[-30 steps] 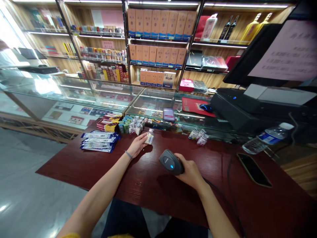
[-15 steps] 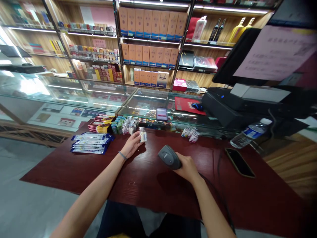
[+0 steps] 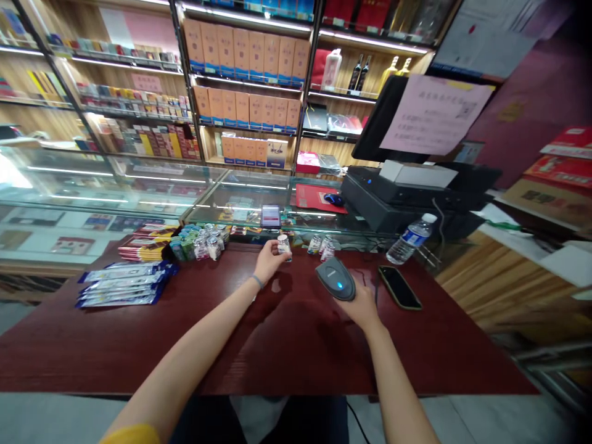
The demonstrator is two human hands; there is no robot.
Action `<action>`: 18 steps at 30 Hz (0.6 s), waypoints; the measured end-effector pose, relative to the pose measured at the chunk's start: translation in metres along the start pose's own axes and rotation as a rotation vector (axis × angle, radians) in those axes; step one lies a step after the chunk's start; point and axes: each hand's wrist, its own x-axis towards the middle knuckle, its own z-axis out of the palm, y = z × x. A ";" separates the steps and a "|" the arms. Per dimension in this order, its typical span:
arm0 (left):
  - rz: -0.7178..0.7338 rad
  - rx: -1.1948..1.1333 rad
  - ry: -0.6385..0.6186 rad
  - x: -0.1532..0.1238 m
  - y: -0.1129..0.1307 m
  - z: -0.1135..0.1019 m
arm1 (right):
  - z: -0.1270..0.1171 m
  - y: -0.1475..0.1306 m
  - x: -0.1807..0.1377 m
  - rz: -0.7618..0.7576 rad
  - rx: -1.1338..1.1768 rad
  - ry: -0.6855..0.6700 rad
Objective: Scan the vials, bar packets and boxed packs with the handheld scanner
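Dark red wooden counter point(image 3: 139, 345) before glass cases. Left hand point(image 3: 269, 259) pinching small clear white-capped bottle point(image 3: 283, 245), carried rightward from a second ago, closer to grey handheld barcode scanner point(image 3: 335, 278) gripped in right hand point(image 3: 361, 305); probably lining up a scan.

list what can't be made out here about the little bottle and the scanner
- Head view, bottle in the left hand: label too small to read.
- Scanner: handle hidden under the right hand.
- Paper sign on the monitor: print blurred.
- Small screen on the glass counter: too small to read.
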 end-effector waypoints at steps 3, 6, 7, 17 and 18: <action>0.019 0.116 0.009 0.006 -0.017 0.036 | -0.010 0.011 -0.003 0.027 -0.009 0.015; 0.037 0.220 -0.004 0.009 -0.031 0.064 | -0.017 0.023 -0.006 0.037 -0.011 0.020; 0.039 0.251 -0.007 0.010 -0.035 0.071 | -0.019 0.027 -0.007 0.035 -0.010 0.020; 0.155 0.483 0.046 0.032 -0.074 0.104 | -0.032 0.051 -0.014 0.010 -0.031 0.072; 0.158 0.508 0.042 0.034 -0.076 0.104 | -0.032 0.051 -0.015 0.016 -0.037 0.074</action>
